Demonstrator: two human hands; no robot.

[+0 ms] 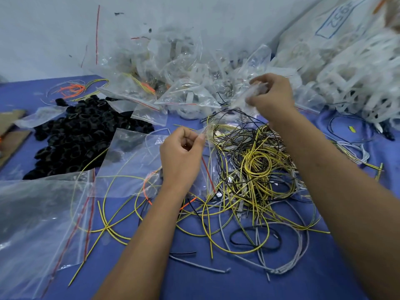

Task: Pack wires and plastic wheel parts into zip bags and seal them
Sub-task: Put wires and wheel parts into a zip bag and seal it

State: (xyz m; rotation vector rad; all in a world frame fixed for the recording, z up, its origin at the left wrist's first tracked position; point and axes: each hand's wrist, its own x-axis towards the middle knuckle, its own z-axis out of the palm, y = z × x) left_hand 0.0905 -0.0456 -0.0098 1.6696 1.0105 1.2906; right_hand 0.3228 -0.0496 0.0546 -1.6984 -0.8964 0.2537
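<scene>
A clear zip bag [225, 120] with a red seal line stretches between my hands above the blue table. My left hand [181, 156] pinches its near corner. My right hand [270, 94], farther back, grips the bag's other end. Black and yellow wires show through the bag. Under it lies a tangled heap of yellow, black and grey wires [257, 169]. A pile of black plastic wheel parts [78, 135] sits at the left.
Empty zip bags [39, 226] lie at the near left and over the black pile. A heap of filled clear bags [184, 79] rises against the back wall. White plastic parts [355, 79] are stacked at the right. Cardboard [10, 131] lies at the left edge.
</scene>
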